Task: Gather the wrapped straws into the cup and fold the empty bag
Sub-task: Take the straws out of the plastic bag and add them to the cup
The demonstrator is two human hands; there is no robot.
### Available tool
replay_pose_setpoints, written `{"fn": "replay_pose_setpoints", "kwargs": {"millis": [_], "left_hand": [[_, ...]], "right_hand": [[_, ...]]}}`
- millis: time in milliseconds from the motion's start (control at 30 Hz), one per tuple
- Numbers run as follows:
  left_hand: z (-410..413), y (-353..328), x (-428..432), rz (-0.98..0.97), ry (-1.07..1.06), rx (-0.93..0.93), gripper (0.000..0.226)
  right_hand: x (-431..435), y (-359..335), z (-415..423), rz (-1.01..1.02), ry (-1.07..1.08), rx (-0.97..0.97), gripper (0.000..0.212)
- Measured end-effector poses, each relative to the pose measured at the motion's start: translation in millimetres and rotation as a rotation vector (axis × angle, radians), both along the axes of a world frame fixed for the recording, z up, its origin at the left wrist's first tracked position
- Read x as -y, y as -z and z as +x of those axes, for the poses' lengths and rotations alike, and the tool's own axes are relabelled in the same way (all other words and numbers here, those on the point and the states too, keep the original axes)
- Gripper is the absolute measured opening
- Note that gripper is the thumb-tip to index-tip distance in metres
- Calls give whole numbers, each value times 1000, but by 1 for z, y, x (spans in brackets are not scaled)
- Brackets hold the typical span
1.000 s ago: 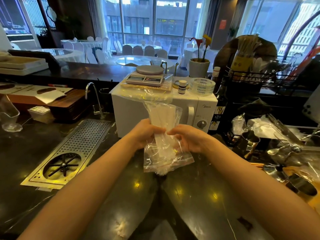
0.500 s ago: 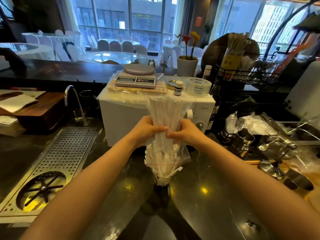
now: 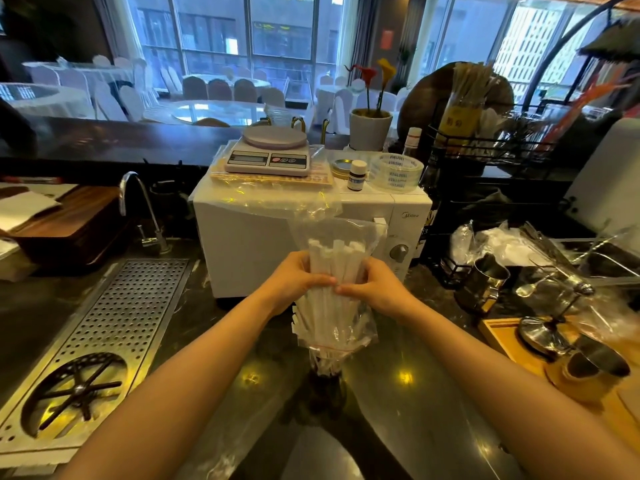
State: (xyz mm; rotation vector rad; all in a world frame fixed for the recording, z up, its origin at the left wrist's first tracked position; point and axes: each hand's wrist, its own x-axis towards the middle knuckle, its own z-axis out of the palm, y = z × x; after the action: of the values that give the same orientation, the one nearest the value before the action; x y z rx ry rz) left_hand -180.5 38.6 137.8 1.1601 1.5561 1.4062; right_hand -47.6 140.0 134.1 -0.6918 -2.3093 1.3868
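Head view is showing the left hand point(image 3: 294, 285) and right hand point(image 3: 375, 292) clamping the wrapped straws point(image 3: 334, 271) through the bag point(image 3: 341, 327), inverted above a dark cup point(image 3: 323, 382) at 6 o'clock of the microwave point(image 3: 263, 244). Best keeping the squeeze even and the bundle vertical (loose ends are splaying at 8 o'clock) while easing the tips into the cup.

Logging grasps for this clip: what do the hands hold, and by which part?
Both hands, left and right, clasp the clear plastic bag of white paper-wrapped straws around its middle.

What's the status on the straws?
Left hand and right hand clamped on bag. Straws inside, upright. Microwave close behind.
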Motion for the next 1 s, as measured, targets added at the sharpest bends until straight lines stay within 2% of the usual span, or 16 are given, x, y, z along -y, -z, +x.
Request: {"fn": "replay_pose_setpoints", "kwargs": {"millis": [200, 467, 767, 1000], "left_hand": [[0, -4, 4, 12, 43, -38, 29], [2, -6, 4, -44, -36, -158, 18], [6, 5, 1, -137, -61, -147, 20], [7, 7, 3, -169, -51, -187, 22]], "right_hand": [[0, 1, 2, 11, 24, -41, 38], [0, -1, 0, 109, 34, -9, 10], [-3, 8, -1, 181, 21, 46, 8], [-5, 9, -2, 125, 10, 76, 9]]}}
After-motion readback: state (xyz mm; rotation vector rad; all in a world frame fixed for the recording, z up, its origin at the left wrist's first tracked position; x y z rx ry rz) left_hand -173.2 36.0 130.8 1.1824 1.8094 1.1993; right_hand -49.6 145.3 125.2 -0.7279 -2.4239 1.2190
